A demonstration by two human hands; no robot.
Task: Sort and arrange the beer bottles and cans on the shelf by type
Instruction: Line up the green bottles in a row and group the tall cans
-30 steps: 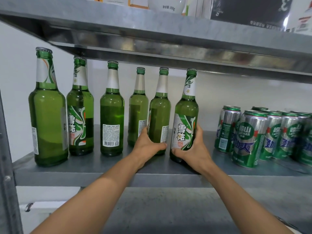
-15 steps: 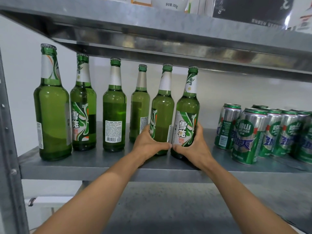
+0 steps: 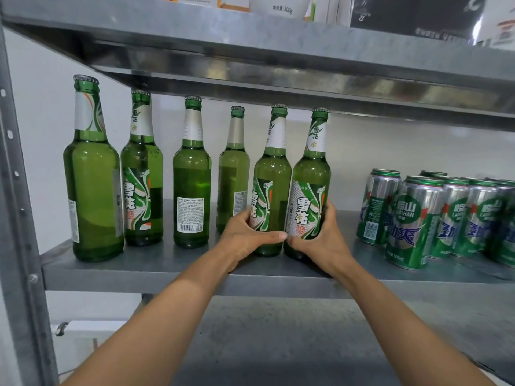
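Here both hands are busy at the right end of the bottle row: the left hand (image 3: 245, 236) wraps the lower body of the fifth bottle (image 3: 274, 171), thumb across its front, and the right hand (image 3: 324, 245) wraps the sixth bottle (image 3: 312, 168) the same way, the two thumbs almost meeting between them. Both bottles stand upright on the shelf (image 3: 139, 274), just beside each other, the sixth's label facing out, the fifth's turned partly aside. Four more bottles (image 3: 192, 179) stand to the left with wider gaps, some showing back labels. The cans (image 3: 415, 218) cluster to the right, well apart from the glass. The sorting looks largely done, and the step in hand seems to be tidying the row. The next move probably calls for evening the spacing and turning labels forward, sliding each bottle low and steady so none knocks its neighbour.
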